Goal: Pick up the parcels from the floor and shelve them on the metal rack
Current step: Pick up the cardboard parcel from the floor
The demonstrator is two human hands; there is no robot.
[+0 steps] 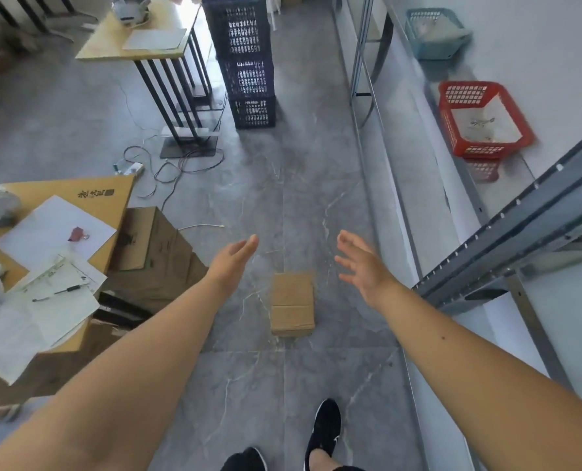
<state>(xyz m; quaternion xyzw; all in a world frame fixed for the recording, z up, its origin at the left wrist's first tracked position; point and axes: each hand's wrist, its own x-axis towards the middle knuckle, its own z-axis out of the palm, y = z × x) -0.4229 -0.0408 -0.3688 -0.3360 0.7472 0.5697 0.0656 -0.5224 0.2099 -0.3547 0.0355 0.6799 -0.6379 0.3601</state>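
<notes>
A small brown cardboard parcel [292,303] lies flat on the grey tiled floor, straight ahead of my feet. My left hand [234,260] hovers above and to the left of it, fingers stretched out and empty. My right hand [361,266] hovers above and to the right, fingers spread, holding nothing. Both hands are apart from the parcel. The metal rack [507,229] runs along the right side, its grey perforated beam crossing diagonally near my right forearm, with white shelves below.
A red basket [452,127] and a teal basket [418,32] sit on the rack's shelf. Stacked dark crates [245,59] stand ahead. Large cartons [153,253] with papers on top fill the left. A small table [167,45] and loose cables [170,164] lie beyond.
</notes>
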